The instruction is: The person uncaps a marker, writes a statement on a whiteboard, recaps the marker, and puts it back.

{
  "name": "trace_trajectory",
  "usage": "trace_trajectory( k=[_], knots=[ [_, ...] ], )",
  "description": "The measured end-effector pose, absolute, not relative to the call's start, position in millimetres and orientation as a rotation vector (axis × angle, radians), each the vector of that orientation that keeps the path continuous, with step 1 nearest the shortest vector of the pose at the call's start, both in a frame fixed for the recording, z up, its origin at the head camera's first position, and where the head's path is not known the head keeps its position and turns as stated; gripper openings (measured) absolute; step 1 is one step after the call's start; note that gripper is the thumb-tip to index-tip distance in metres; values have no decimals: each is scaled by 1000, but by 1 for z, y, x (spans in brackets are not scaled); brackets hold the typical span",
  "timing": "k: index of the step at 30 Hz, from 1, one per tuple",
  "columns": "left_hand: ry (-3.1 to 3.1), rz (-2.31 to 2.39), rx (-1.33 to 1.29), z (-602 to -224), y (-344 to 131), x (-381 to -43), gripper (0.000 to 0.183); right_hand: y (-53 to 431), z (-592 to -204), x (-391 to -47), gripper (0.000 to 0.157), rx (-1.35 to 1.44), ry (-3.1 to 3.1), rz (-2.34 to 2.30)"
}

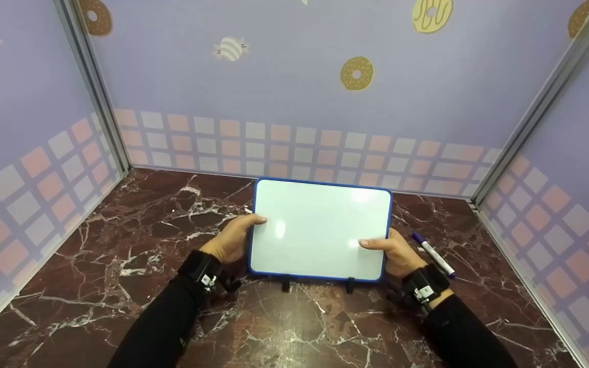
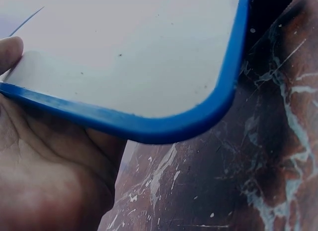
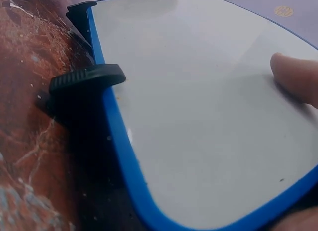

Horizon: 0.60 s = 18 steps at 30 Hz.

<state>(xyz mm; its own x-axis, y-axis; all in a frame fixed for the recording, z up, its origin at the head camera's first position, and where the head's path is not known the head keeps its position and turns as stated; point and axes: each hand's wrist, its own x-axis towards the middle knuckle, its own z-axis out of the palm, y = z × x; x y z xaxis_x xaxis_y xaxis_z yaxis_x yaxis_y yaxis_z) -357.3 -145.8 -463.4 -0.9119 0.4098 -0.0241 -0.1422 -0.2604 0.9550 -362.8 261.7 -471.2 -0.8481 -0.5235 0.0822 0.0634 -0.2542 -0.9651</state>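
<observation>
A small whiteboard [image 1: 320,225] with a blue frame leans back on black supports, whose two front hooks [image 1: 286,282] catch its lower edge. My left hand [image 1: 230,239] grips the left edge, thumb on the white face and the other fingers behind. On the opposite side my right hand [image 1: 399,253] holds the right edge the same way, its thumb lying farther in on the face. In the right wrist view a black hook [image 3: 89,79] overlaps the blue rim. Both hands' fingers behind the board are mostly hidden. The white surface bears no writing, only glare and tiny specks.
A marker [image 1: 435,255] with a purple cap lies on the dark red marbled table [image 1: 146,266], just right of my right hand. Lilac panels [image 1: 294,66] with donut and candy prints wall in the back and both sides.
</observation>
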Motion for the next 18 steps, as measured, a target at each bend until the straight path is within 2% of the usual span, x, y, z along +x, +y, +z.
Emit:
trace_trajectory(
  k=[11, 18],
  knots=[
    [1681, 2246, 335, -461, -147, -358, 28, 269, -469, -366, 30, -535, 1657, -2171],
    [1670, 2314, 350, -458, -149, -361, 41, 274, -466, -368, 16, -503, 1696, -2335]
  ],
)
